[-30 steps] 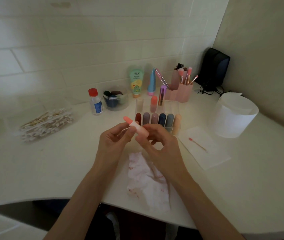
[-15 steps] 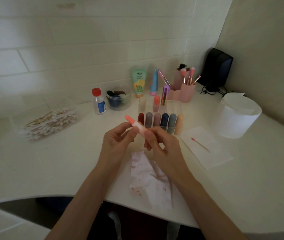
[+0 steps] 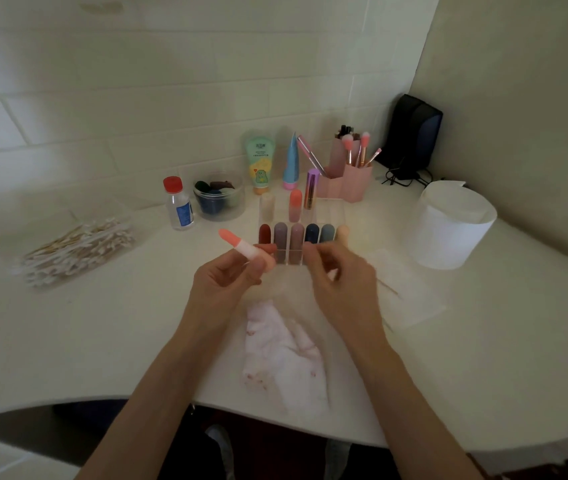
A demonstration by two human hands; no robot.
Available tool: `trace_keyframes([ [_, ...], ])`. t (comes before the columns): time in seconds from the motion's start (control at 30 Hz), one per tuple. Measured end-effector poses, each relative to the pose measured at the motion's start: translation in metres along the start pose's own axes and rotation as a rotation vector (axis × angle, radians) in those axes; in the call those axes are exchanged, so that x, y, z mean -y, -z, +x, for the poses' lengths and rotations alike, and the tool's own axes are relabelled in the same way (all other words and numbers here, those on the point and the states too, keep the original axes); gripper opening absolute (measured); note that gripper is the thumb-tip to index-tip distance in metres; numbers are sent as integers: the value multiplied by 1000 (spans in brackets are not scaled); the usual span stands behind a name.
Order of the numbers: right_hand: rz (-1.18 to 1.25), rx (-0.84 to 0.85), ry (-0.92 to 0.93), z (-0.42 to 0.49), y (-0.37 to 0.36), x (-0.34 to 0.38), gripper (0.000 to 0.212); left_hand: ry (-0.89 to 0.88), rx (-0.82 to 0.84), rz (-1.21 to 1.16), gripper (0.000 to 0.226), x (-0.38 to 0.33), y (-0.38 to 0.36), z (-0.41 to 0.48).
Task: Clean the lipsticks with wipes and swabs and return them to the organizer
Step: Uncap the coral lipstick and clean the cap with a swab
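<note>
My left hand grips a pale pink lipstick, its coral tip pointing up and left. My right hand hovers blurred to the right of it, apart from the tube, fingers curled with thumb and forefinger together; whether anything is between them I cannot make out. Just behind both hands stands the clear organizer with a front row of several coloured lipsticks and three more tubes behind. A crumpled wipe stained pink lies on the table below my hands.
A clear box of cotton swabs sits at left. A red-capped bottle, a bowl, tubes and a pink brush holder line the wall. A white wipe roll stands right, beside a tissue with a used swab.
The lipstick has passed from my right hand into my left hand alone. My right hand has let go of it and swung to the right.
</note>
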State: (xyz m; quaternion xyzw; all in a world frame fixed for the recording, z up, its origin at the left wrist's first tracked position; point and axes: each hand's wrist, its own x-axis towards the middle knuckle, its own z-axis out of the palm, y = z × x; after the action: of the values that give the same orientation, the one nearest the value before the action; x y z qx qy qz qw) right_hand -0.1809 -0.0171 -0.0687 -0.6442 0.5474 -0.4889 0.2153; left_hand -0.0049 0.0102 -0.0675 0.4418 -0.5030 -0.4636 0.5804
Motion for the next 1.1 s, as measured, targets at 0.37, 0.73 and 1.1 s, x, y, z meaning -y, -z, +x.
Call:
trace_keyframes([
  [0.37,-591,-8,-336,17,75,-60,5,55,27,-55,39,3,-4,2],
  [0.73,80,107,50,21,63,-25,8,24,107,20,29,0,-8,-3],
  [1.1,236,343,263,24,18,6,10,2,69,44,25,0,-6,0],
])
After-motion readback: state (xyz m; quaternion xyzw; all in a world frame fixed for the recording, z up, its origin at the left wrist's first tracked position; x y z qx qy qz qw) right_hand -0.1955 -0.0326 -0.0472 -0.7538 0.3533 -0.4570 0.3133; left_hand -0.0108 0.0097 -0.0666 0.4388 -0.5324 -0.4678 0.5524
